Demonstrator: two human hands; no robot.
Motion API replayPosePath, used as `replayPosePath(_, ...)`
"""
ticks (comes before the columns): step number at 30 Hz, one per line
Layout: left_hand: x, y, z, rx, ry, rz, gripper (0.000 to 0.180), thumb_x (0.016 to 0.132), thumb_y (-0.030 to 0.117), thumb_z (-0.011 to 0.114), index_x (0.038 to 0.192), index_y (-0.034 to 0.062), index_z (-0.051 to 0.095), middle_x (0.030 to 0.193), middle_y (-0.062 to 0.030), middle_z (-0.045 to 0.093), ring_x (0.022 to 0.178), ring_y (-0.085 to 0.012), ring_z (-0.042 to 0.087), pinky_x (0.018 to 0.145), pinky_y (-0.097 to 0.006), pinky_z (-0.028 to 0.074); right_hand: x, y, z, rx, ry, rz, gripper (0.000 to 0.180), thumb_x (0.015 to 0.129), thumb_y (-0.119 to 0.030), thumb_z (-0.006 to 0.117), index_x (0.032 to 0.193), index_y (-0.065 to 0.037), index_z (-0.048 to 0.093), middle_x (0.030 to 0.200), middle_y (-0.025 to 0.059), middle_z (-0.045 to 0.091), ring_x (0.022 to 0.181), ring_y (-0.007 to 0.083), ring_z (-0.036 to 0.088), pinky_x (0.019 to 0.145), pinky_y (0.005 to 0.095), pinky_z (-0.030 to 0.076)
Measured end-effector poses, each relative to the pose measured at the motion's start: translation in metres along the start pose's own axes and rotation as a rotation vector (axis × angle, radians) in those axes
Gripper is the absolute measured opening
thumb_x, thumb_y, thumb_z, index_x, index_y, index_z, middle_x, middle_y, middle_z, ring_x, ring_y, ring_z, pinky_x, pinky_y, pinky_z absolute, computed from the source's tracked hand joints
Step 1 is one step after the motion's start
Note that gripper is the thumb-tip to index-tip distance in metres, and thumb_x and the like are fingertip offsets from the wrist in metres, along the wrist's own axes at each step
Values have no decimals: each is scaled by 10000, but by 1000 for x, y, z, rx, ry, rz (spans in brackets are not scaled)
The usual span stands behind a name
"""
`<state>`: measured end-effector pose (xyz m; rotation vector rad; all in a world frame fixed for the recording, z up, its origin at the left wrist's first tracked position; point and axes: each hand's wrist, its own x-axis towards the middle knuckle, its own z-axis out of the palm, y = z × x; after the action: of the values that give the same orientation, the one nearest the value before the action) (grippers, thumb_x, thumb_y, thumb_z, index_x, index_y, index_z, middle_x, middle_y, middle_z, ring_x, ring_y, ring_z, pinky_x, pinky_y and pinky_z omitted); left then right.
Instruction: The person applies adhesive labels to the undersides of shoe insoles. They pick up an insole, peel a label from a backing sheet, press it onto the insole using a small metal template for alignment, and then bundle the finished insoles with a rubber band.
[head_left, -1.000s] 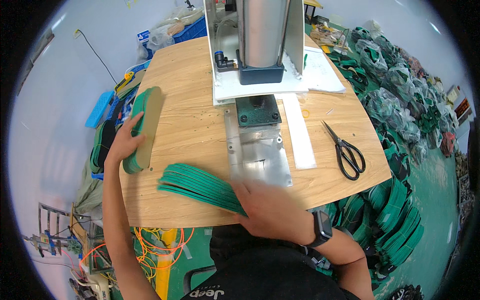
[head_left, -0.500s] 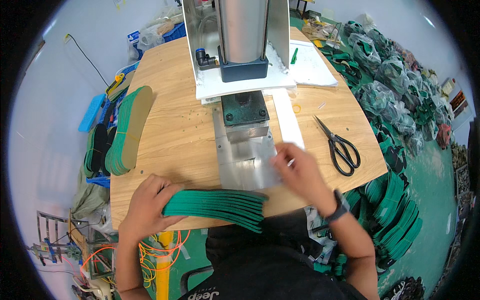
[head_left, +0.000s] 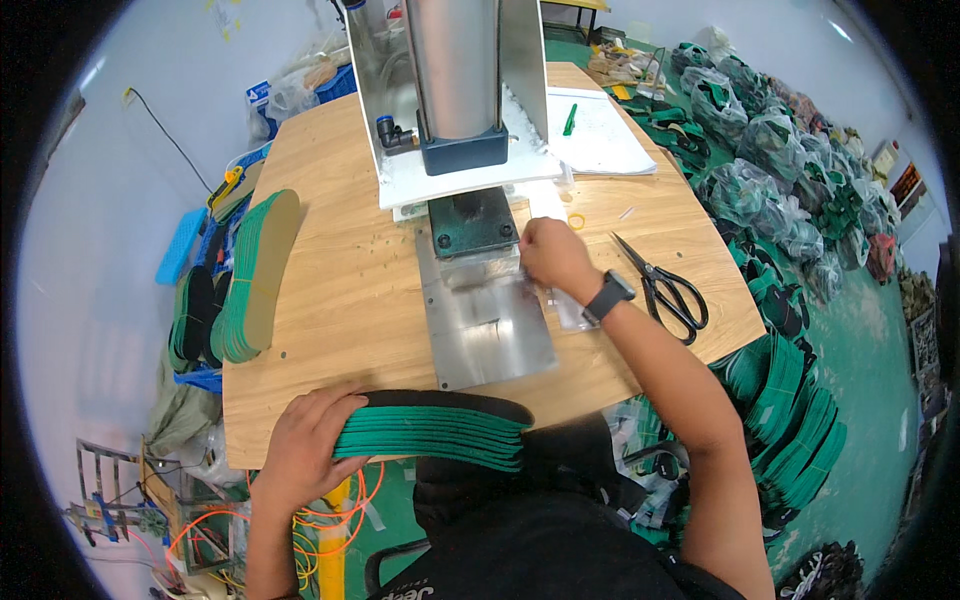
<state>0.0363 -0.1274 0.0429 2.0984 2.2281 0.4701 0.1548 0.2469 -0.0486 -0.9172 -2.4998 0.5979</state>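
Wood-grain tabletop point(head_left: 340, 320) is topped at its far middle by a press point(head_left: 465, 150), with scissors point(head_left: 675, 295) laid to the right. At the near edge, a stack of green-edged insoles point(head_left: 430, 435) is grasped at its left end by the left hand point(head_left: 308, 440), fingers above, thumb below. By its look the stack is light, soft and bendable; since layers may slip, it is best gripped across its full thickness. The right hand point(head_left: 562, 258) is extended forward, fingers curled beside the press; whether anything is pinched cannot be told.
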Motion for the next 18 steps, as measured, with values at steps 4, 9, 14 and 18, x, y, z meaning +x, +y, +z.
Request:
replayPosePath(4,-2,1,-5,9,-105,-40,696,560,181,798,1185,53,521,1157,-131,571,1050,-324,540,876,-414,434,3,18,-63,323,-109,198,256,766,-202,621,649,26,622,589,164,631,515,225,629,510,339,491)
replayPosePath(9,1,-3,0,25,-77,-16,686,541,173,794,1166,56,535,1128,-129,582,1026,-321,545,878,-409,433,-22,70,-142,445,33,345,178,790,-161,626,691,-23,573,521,49,543,389,87,437,361,230,296)
replayPosePath(14,5,-3,2,7,-46,-14,665,537,158,773,1154,53,545,1101,-127,590,997,-323,553,871,-408,435,-67,110,-151,449,77,517,201,823,-195,675,848,-23,572,523,7,493,368,56,365,337,222,224)
replayPosePath(18,-2,-2,1,30,31,30,653,529,157,745,1145,45,558,1122,-128,592,997,-325,561,862,-418,439,-94,48,-132,475,507,345,289,886,-223,637,1066,-23,534,589,-17,494,500,29,432,425,190,306)
